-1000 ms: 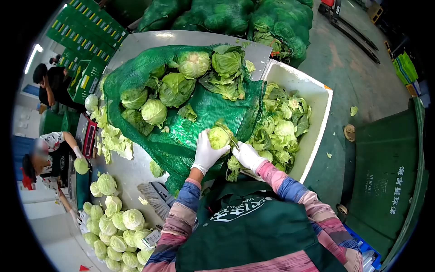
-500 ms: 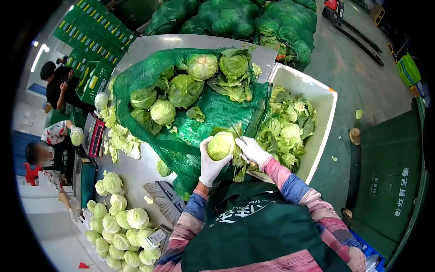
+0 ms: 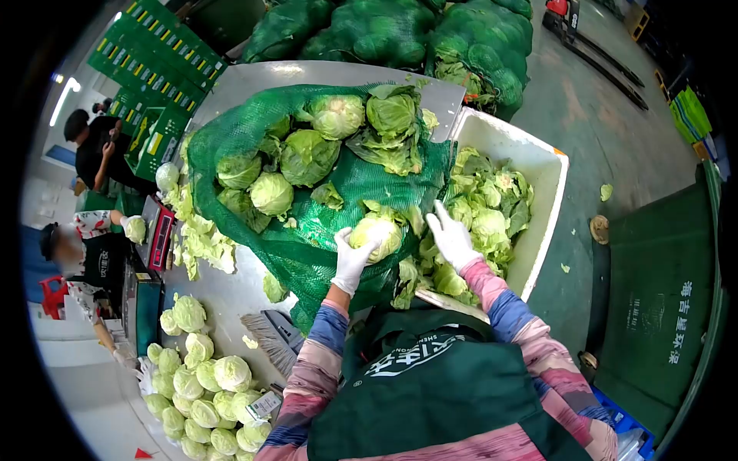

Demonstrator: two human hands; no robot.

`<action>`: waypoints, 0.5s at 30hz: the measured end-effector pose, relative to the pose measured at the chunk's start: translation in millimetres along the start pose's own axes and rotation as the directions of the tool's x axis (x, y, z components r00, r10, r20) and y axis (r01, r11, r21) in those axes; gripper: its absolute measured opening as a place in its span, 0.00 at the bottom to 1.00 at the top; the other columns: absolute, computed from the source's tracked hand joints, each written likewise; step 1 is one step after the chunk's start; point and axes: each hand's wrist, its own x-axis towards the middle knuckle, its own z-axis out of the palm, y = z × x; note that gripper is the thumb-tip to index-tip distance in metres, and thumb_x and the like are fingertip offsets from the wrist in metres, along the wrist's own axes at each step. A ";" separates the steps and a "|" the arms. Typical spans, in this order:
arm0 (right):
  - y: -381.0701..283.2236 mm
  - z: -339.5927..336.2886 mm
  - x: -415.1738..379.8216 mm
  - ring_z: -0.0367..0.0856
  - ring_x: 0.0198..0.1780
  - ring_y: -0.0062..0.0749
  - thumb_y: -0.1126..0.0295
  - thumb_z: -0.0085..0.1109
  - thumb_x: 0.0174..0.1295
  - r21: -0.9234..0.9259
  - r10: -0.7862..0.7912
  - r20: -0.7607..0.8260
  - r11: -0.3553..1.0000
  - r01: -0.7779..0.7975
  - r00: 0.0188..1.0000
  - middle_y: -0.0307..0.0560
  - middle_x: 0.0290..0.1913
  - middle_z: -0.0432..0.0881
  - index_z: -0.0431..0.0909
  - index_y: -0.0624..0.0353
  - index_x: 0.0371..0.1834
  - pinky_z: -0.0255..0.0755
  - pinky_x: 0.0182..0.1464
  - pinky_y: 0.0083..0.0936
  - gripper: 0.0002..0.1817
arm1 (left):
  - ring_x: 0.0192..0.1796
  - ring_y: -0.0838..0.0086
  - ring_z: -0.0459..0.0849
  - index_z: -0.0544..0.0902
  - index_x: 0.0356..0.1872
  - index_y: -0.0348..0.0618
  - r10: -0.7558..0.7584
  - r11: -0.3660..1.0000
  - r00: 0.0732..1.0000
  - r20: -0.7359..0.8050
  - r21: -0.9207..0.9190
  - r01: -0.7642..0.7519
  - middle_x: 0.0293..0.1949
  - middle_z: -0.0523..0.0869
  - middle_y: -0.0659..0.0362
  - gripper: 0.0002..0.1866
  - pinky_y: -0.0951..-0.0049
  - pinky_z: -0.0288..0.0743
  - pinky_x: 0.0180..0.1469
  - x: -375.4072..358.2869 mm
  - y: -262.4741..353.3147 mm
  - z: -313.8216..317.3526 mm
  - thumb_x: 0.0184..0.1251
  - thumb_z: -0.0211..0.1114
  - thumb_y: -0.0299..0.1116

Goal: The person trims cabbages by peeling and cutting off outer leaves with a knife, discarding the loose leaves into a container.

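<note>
A pale green cabbage [image 3: 382,238], with some loose outer leaves, is held in my gloved left hand [image 3: 351,260] over the green mesh bag [image 3: 304,265]. To the right of it my gloved right hand [image 3: 453,240] has its fingers stretched apart, near the edge of the white bin, with nothing visible in them. A detached leaf [image 3: 416,221] lies between the cabbage and that hand. I see no knife now. Farther up on the mesh are several untrimmed cabbages [image 3: 310,157], some with dark outer leaves.
A white bin [image 3: 544,223] at right contains cut leaves [image 3: 492,219]. Trimmed cabbages [image 3: 204,384] are piled at lower left, near a brush [image 3: 270,338]. A red scale [image 3: 160,234] and a co-worker [image 3: 100,257] are at left. Full mesh sacks [image 3: 377,31] stand behind the table.
The knife seen in my right hand is out of sight. My right hand has moved right, off the cabbage, and its fingers have spread. The cabbage stays in my left hand.
</note>
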 end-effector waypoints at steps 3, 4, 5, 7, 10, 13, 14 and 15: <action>-37.4 -2.1 -8.8 0.81 0.33 0.57 0.45 0.39 0.70 -0.038 -0.184 0.215 0.980 0.196 0.959 0.65 0.30 0.81 0.53 0.44 0.74 0.73 0.40 0.43 0.32 | 0.53 0.70 0.76 0.62 0.56 0.34 0.038 0.998 0.993 0.110 0.053 -0.045 0.51 0.73 0.51 0.38 0.71 0.73 0.56 -3.3 4.8 1.1 0.47 0.76 0.31; -44.9 3.0 -7.3 0.81 0.34 0.57 0.44 0.38 0.70 -0.130 -0.220 0.245 0.958 0.257 0.944 0.64 0.32 0.82 0.52 0.45 0.75 0.74 0.42 0.43 0.33 | 0.53 0.70 0.76 0.62 0.56 0.35 0.062 0.994 0.991 0.123 0.082 -0.072 0.51 0.73 0.51 0.37 0.71 0.72 0.57 -6.1 7.3 1.9 0.48 0.76 0.31; -46.9 13.1 -1.6 0.82 0.35 0.57 0.44 0.38 0.70 -0.172 -0.220 0.252 0.948 0.267 0.942 0.64 0.33 0.82 0.51 0.45 0.75 0.74 0.43 0.44 0.33 | 0.53 0.69 0.76 0.62 0.56 0.35 0.084 0.989 0.987 0.135 0.111 -0.099 0.51 0.73 0.51 0.37 0.71 0.72 0.58 -7.6 6.8 1.1 0.48 0.75 0.31; -44.4 20.5 11.7 0.82 0.39 0.57 0.45 0.37 0.71 -0.153 -0.202 0.281 0.956 0.251 0.938 0.62 0.37 0.83 0.56 0.46 0.74 0.74 0.45 0.42 0.31 | 0.53 0.69 0.76 0.61 0.56 0.36 0.078 0.992 0.982 0.169 0.089 -0.094 0.51 0.74 0.51 0.37 0.71 0.72 0.57 -8.0 8.0 -4.2 0.48 0.75 0.29; -8.0 18.5 35.7 0.82 0.45 0.51 0.47 0.37 0.72 0.126 0.194 0.155 0.969 -0.214 0.969 0.56 0.47 0.83 0.67 0.49 0.68 0.73 0.48 0.39 0.28 | 0.54 0.68 0.77 0.60 0.56 0.38 0.042 0.998 0.971 0.233 0.045 -0.054 0.51 0.75 0.52 0.37 0.70 0.73 0.57 -14.9 3.0 -17.1 0.48 0.75 0.27; 2.2 10.5 38.3 0.83 0.34 0.41 0.52 0.43 0.72 -0.125 0.057 0.068 0.991 -0.048 0.996 0.52 0.45 0.84 0.60 0.53 0.72 0.77 0.44 0.34 0.28 | 0.51 0.68 0.80 0.58 0.54 0.41 -0.040 0.998 0.965 0.258 0.047 0.029 0.51 0.77 0.49 0.38 0.70 0.76 0.54 -24.0 10.2 -19.5 0.47 0.77 0.24; -8.4 12.9 28.5 0.82 0.31 0.46 0.52 0.41 0.72 0.002 0.072 0.111 0.997 -0.073 0.991 0.57 0.36 0.83 0.54 0.53 0.73 0.76 0.41 0.37 0.30 | 0.49 0.69 0.81 0.57 0.53 0.41 -0.099 0.995 0.973 0.208 0.037 0.093 0.51 0.77 0.48 0.38 0.71 0.78 0.51 -26.3 12.8 -15.5 0.47 0.77 0.26; -21.8 16.8 16.4 0.80 0.28 0.51 0.51 0.39 0.73 0.126 0.080 0.151 0.987 -0.100 0.985 0.61 0.27 0.81 0.49 0.54 0.75 0.74 0.38 0.41 0.32 | 0.47 0.70 0.82 0.57 0.51 0.42 -0.153 0.988 0.975 0.160 0.021 0.152 0.51 0.78 0.47 0.38 0.72 0.79 0.49 -26.6 16.3 -9.1 0.46 0.78 0.27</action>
